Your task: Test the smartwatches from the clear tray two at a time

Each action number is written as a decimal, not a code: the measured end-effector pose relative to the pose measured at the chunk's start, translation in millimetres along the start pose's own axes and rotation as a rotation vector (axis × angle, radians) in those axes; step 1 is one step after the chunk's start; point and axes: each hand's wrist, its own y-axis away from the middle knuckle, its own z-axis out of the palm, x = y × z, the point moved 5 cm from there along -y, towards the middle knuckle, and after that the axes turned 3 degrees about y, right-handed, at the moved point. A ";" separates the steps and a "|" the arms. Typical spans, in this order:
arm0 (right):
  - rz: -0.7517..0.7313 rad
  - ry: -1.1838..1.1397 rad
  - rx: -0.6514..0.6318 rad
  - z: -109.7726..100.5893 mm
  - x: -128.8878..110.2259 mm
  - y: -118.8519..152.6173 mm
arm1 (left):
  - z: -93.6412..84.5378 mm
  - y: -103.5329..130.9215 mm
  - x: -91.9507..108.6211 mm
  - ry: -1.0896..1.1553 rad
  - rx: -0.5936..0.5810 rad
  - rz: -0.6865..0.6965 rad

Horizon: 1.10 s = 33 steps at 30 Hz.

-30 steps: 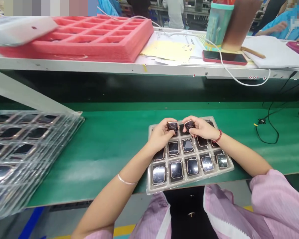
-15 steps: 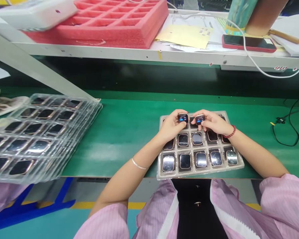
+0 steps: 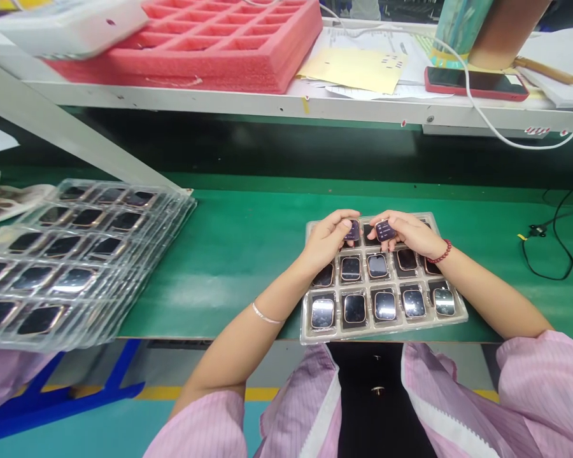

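Over the back rows of a clear plastic tray (image 3: 391,327), my left hand (image 3: 325,240) grips a small square watch (image 3: 352,231), its thumb across the lit screen. My right hand (image 3: 410,233) holds another watch (image 3: 384,231), also lit with a list on its screen, the thumb at its top edge. The two watches are side by side with a small gap. In the tray's compartments lie several dark-screened watches, such as one at the front (image 3: 354,309). My hands cover parts of the back row.
Stacked clear trays of watches (image 3: 86,254) stand on the green table (image 3: 233,267) at the left. A black cable (image 3: 554,248) lies at the right. The raised white shelf (image 3: 363,109) carries red foam (image 3: 267,67), papers and a phone (image 3: 477,84); a white cable hangs down.
Both watch screens now show lists instead of the earlier screen with a blue patch. My left thumb has moved up over its watch, and my right thumb has shifted to the watch's upper edge.
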 end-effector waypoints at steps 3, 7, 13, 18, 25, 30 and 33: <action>-0.009 0.028 0.017 0.3 -2.0 0.4 | 1.2 0.3 1.6 0.037 -0.015 0.034; -0.006 0.021 -0.002 0.9 -1.6 0.5 | 1.6 1.0 1.2 -0.006 -0.024 0.018; -0.021 0.041 0.028 -0.6 -0.7 -0.3 | 1.5 -0.6 0.0 -0.018 -0.020 0.058; -0.030 0.083 -0.015 2.8 -4.3 1.3 | 4.9 0.6 0.8 0.016 -0.052 0.045; 0.042 0.029 0.032 -0.5 -1.9 0.0 | 5.7 2.3 7.7 0.020 -0.046 0.031; 0.067 -0.003 0.009 0.8 -0.6 -0.2 | 4.9 0.6 4.3 0.024 -0.040 0.020; 0.069 -0.005 0.018 1.0 -0.8 -0.1 | 5.3 1.0 4.4 0.015 -0.048 0.020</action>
